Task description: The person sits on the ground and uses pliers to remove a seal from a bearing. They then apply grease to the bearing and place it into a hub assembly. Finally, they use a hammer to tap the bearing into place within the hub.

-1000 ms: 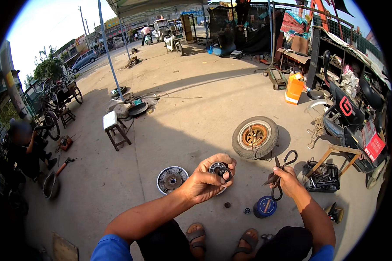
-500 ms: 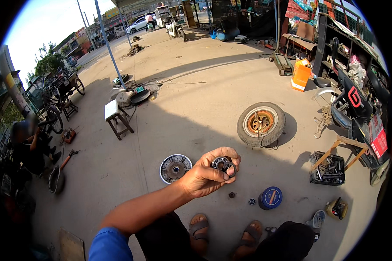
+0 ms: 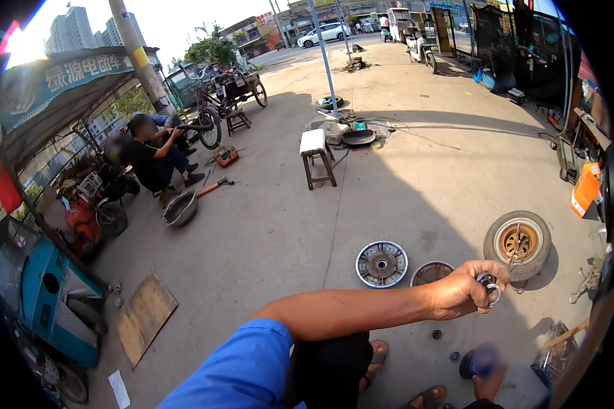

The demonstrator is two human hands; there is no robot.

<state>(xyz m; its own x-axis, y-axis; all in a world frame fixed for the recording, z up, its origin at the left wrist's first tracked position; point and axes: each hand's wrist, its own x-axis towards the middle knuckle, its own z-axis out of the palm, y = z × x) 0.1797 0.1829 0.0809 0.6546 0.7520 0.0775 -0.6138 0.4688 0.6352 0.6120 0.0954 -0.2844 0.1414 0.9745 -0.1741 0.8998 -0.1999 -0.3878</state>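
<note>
My left arm, in a blue sleeve, reaches across to the right. My left hand is closed around a small round metal part with a ring-shaped end, held above the concrete. My right hand shows only at the bottom edge, blurred, against a blue round tin on the ground; its grip cannot be made out. Two small dark parts lie on the ground near my sandalled feet.
Two round metal hub covers and a tyre on a rusty rim lie ahead. A white-topped stool stands farther off. A seated person, a basin, a hammer, a board and a blue vehicle are at left.
The view has swung to the left. My left hand still grips the round part, now further right. My right hand, holding pliers a second ago, has dropped to the blue tin.
</note>
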